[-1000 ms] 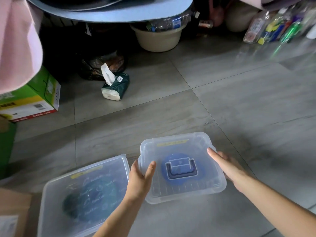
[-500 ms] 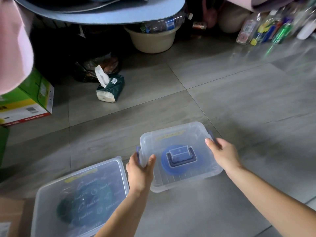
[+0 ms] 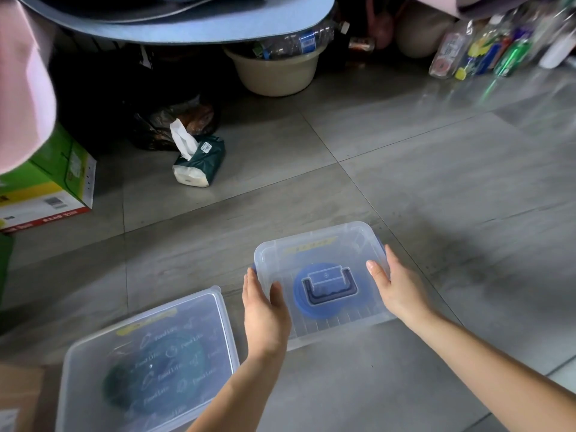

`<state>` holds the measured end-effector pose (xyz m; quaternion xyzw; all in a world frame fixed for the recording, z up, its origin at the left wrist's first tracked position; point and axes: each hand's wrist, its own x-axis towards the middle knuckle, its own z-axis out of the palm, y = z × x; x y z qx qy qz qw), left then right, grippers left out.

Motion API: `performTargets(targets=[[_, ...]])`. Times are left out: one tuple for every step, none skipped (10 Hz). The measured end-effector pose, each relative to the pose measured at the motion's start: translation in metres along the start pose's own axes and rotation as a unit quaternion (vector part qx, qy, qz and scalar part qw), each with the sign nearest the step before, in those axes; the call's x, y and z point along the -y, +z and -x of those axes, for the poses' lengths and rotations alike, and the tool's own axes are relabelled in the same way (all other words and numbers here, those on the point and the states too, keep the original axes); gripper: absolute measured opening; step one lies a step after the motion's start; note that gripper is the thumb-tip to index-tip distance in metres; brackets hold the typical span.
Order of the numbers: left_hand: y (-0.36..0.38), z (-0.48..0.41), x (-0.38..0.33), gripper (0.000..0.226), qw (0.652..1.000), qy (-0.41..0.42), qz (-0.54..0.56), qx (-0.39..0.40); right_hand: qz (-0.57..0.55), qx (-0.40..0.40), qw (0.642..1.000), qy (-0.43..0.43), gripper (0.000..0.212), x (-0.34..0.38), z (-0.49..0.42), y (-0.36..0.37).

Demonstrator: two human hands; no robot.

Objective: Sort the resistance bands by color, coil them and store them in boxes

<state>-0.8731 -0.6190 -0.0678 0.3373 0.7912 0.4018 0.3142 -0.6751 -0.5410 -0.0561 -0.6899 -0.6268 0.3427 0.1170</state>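
A clear lidded box (image 3: 311, 254) with a dark blue handle (image 3: 328, 285) on its lid sits on the grey floor tiles. A coiled blue band (image 3: 299, 304) shows through the lid. My left hand (image 3: 265, 313) grips the box's left edge, thumb on the lid. On the opposite edge my right hand (image 3: 399, 285) grips the same way. A second clear lidded box (image 3: 218, 307) lies at the lower left, apart from both hands. A coiled dark green band (image 3: 124, 388) shows dimly inside it.
A green tissue pack (image 3: 199, 160) and a dark bag (image 3: 174, 120) lie further back. A green carton (image 3: 46, 188) stands at left, a beige basin (image 3: 274, 70) at the back, bottles (image 3: 486, 54) at the back right, cardboard (image 3: 18, 397) at the lower left.
My right hand went from straight fingers touching the box's corner to gripping its right edge. The box with the blue band shifted slightly away from me.
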Motion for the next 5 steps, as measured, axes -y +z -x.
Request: performTargets(targets=[[0.002, -0.002, -0.002, 0.054, 1.0, -0.003, 0.005, 0.004, 0.006, 0.01, 1.0, 0.003, 0.064, 0.003, -0.004, -0.003], [0.005, -0.007, -0.008, 0.054, 1.0, -0.011, 0.002, 0.013, -0.008, 0.016, 1.0, 0.004, 0.065, 0.007, -0.009, -0.008], [0.006, -0.007, -0.013, 0.053, 1.0, -0.004, -0.005, 0.031, 0.019, 0.031, 0.999, -0.007, 0.064, 0.011, -0.011, -0.014], [0.0, -0.009, -0.011, 0.054, 0.998, -0.022, 0.01, 0.057, 0.037, 0.052, 0.998, -0.012, 0.065, 0.011, -0.01, -0.02], [-0.017, 0.042, 0.016, 0.061, 0.997, 0.042, 0.0, 0.061, 0.028, 0.092, 0.995, -0.012, 0.064, -0.01, -0.003, -0.034]])
